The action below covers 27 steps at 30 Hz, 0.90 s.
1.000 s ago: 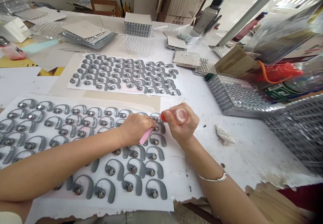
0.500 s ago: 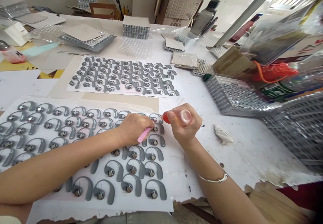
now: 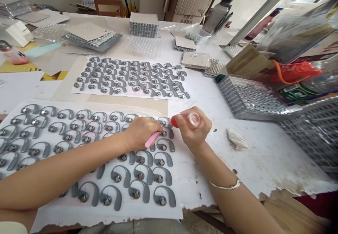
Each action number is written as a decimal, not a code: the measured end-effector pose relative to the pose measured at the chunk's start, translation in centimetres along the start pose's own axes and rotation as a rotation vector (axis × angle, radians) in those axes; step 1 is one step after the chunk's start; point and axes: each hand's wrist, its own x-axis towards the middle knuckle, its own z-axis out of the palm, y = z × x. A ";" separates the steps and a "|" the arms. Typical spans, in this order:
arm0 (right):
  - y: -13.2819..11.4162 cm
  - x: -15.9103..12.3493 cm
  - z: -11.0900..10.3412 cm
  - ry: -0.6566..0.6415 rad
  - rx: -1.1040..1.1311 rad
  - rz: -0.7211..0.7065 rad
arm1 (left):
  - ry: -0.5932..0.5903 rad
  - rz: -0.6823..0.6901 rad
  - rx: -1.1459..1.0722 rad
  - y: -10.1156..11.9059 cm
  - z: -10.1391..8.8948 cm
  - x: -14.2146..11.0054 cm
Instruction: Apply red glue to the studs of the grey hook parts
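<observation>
My left hand [image 3: 142, 132] is closed on pink tweezers [image 3: 151, 139], their tips low over the upper right of the near sheet. My right hand [image 3: 196, 130] wraps round a small clear bottle [image 3: 194, 120] with a red cap end, tilted so its tip points left at a grey ear-hook piece [image 3: 166, 121]. The tip is close to that piece; whether they touch I cannot tell. Rows of similar grey hooks, each with a round metallic part, lie on the white sheet [image 3: 174, 211]. My left hand and forearm hide several of them.
Behind lies a second sheet of grey hooks [image 3: 132, 75]. Stacked clear trays [image 3: 250, 96] stand at the right, beside a crumpled white tissue [image 3: 237, 139]. Further back are card-topped tray stacks [image 3: 144, 24], a grey bottle [image 3: 220, 12] and a jar of pinkish liquid [image 3: 12, 54].
The view has shifted slightly. Both hands keep almost the same place at the upper right hooks, with the tweezers and the bottle still held.
</observation>
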 end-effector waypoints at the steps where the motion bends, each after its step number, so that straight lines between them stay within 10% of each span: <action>1: 0.1 0.0 0.0 -0.001 -0.001 0.003 | -0.002 -0.001 0.004 0.0 0.0 0.0; 27: 0.2 -0.3 0.1 -0.037 -0.002 -0.069 | 0.008 0.019 0.008 -0.2 0.1 0.0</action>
